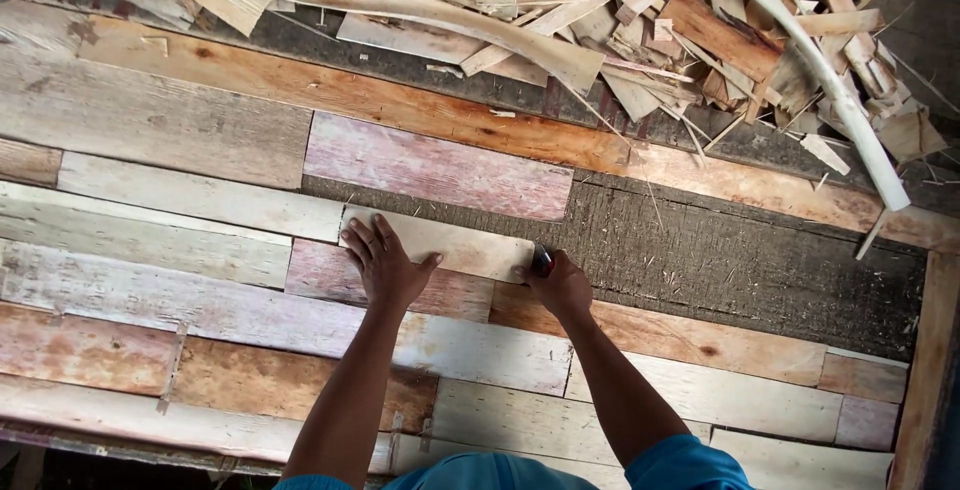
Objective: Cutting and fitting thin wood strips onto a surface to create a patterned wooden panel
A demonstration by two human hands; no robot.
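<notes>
pressing flat on a short pale wooden strip (455, 243), the left hand (383, 268) lies open with fingers spread over the strip's left part, holding it down against the rough dark backing board (730, 260). the right hand (560, 285) is closed around a small dark tool with a red tip (541, 259), whose point meets the strip's right end; what kind of tool it is cannot be told. the strip sits in the row just below a pinkish weathered plank (440, 172), its left end butting a long whitish plank (200, 202), with a reddish plank (400, 285) beneath it. the step in hand looks like fitting and marking or fixing this piece into a patchwork of reclaimed boards. to its right the backing is uncovered, so the next move seems to call for keeping the strip steady and flush with its neighbours while the tool works at the end. a heap of splintered offcuts (650, 20) lies beyond, well apart from both hands.
</notes>
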